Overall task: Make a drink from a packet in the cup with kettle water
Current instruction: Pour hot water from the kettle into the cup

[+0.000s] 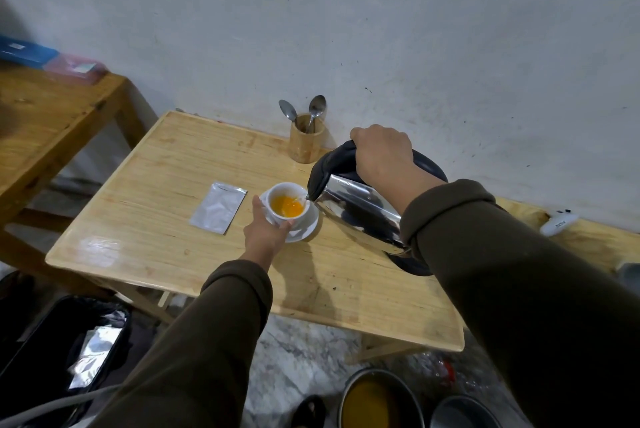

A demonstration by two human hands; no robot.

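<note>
A white cup (284,192) stands on a white saucer (306,228) in the middle of the wooden table (166,192). Orange liquid fills its bottom. My left hand (265,231) wraps around the cup's near side. My right hand (382,153) grips the black handle of a steel kettle (356,205), tilted left with its spout at the cup's rim. A thin stream of water runs into the cup. A silver packet (219,207) lies flat just left of the saucer.
A bamboo holder (306,143) with two spoons stands by the wall behind the cup. A second wooden table (45,115) is at the left. On the floor lie a black bin (62,351) with foil packets and round pans (381,400).
</note>
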